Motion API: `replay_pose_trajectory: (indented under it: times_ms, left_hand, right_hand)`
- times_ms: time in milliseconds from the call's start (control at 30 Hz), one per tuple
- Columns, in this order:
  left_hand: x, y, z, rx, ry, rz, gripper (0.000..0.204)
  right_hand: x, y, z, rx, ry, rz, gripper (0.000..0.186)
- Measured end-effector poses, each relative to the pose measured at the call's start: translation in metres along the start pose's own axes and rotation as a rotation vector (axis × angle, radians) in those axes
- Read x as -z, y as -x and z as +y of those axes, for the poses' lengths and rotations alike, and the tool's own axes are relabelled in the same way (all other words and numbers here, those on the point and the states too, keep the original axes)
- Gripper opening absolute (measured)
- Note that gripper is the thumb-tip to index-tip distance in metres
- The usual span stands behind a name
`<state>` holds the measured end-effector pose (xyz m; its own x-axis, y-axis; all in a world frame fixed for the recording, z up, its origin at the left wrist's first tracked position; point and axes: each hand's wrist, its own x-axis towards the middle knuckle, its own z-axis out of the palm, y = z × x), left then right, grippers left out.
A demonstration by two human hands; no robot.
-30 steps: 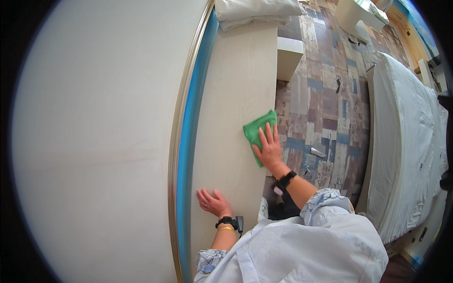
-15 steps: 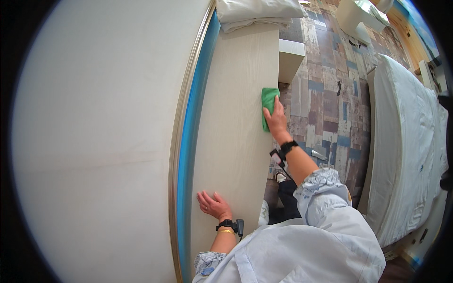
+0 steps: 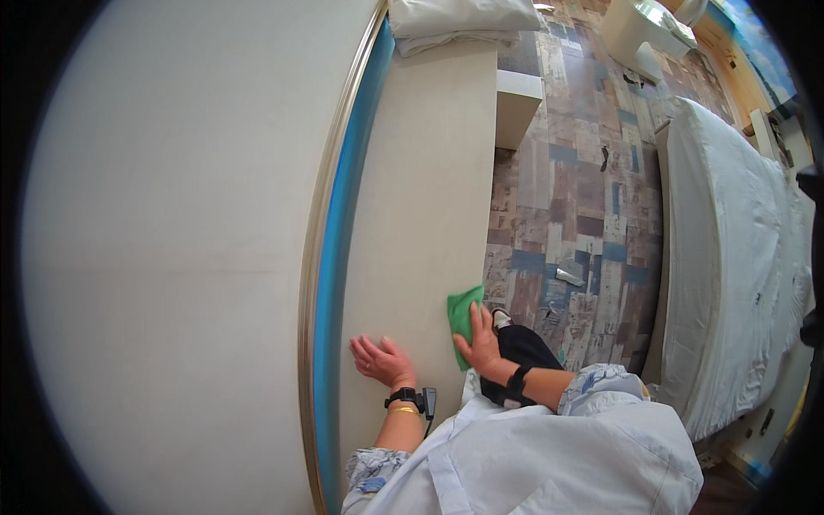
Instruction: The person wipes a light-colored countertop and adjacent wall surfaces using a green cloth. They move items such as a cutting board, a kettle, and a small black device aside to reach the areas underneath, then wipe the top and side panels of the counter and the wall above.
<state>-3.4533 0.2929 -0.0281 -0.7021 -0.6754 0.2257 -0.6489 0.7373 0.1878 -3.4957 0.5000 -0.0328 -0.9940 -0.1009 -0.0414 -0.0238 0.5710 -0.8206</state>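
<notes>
A green cloth point(image 3: 459, 316) lies folded on the right edge of a long, pale wood-grain tabletop point(image 3: 421, 189). My right hand point(image 3: 486, 348) presses down on it, fingers over the cloth and pointing away from me. To the left, my left hand point(image 3: 384, 361) rests flat on the same surface with its fingers a little apart, holding nothing. Both wrists wear black straps; a small dark device sits at the left one.
Folded white bedding point(image 3: 463, 19) lies at the tabletop's far end. A blue strip and metal-edged white panel point(image 3: 172, 215) border its left side. Right of it are a white box-like unit point(image 3: 518, 99), patchwork plank flooring point(image 3: 575, 189) and a bed with white sheets point(image 3: 730, 257).
My right hand has drawn the green cloth toward me along the tabletop's right edge, and that arm is now bent. My left hand stays in nearly the same place.
</notes>
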Motion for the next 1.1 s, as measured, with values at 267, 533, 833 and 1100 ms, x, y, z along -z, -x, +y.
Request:
replay_pose_trajectory:
  times_ms: [267,533,833,1100]
  left_hand:
    - [-0.007,-0.001,-0.006,0.009,-0.043,0.000,0.052]
    - [-0.012,-0.003,-0.010,-0.035,-0.077,0.060,0.048]
    - [-0.009,-0.006,-0.005,-0.029,-0.074,0.044,0.048]
    - [-0.013,-0.008,-0.004,-0.017,-0.120,0.049,0.048]
  right_hand:
    - [-0.001,-0.088,0.002,-0.126,0.002,0.139,0.084]
    - [-0.012,-0.090,0.001,-0.164,-0.023,0.238,0.081]
    - [-0.009,0.089,-0.014,0.118,0.211,-0.191,0.089]
    - [0.008,0.099,-0.014,0.417,0.407,-0.083,0.070]
